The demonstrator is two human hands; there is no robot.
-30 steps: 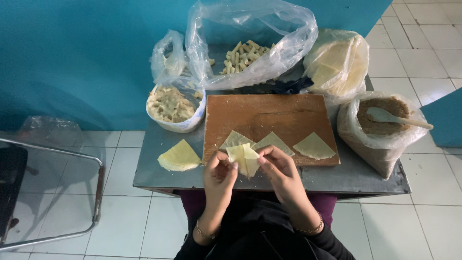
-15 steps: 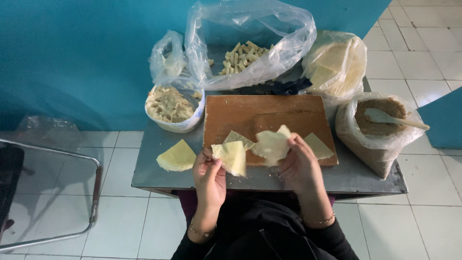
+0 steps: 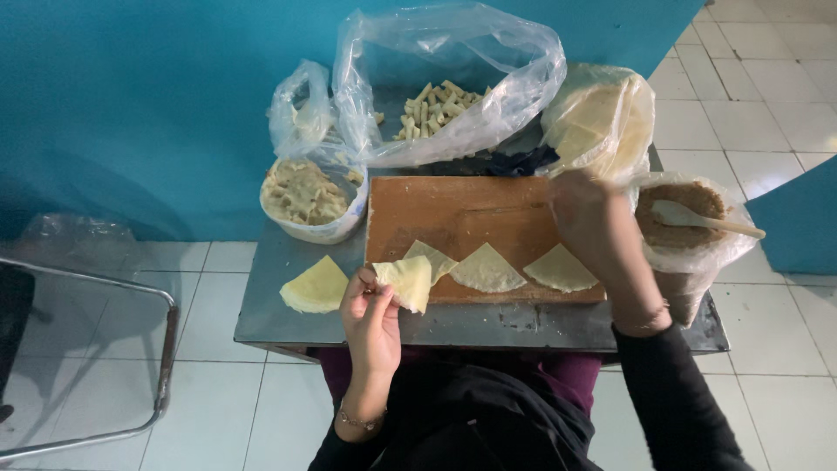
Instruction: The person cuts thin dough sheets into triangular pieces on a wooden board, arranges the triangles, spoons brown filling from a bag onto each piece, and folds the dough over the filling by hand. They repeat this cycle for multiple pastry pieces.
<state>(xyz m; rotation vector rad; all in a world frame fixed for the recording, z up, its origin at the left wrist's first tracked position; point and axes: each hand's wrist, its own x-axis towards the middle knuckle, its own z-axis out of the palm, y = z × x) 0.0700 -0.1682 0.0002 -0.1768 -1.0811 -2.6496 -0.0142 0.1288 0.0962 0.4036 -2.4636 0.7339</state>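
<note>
Pinching a folded pastry sheet (image 3: 406, 281), the left hand (image 3: 370, 318) hovers; right hand (image 3: 582, 205) grip unclear.

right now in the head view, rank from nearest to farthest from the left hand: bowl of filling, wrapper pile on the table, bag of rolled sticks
From the left hand:
1. wrapper pile, just to its left on the table.
2. bowl of filling, beyond it, left of the board.
3. bag of rolled sticks, at the far edge.

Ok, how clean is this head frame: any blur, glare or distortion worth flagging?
Head view: the right hand is motion-smeared, while the left hand and its folded wrapper stay fairly sharp; soft white glare streaks the clear plastic bag; lighting is even, with only faint shadows on the wooden board; the floor tiles splay outward, a wide-angle effect.
</note>
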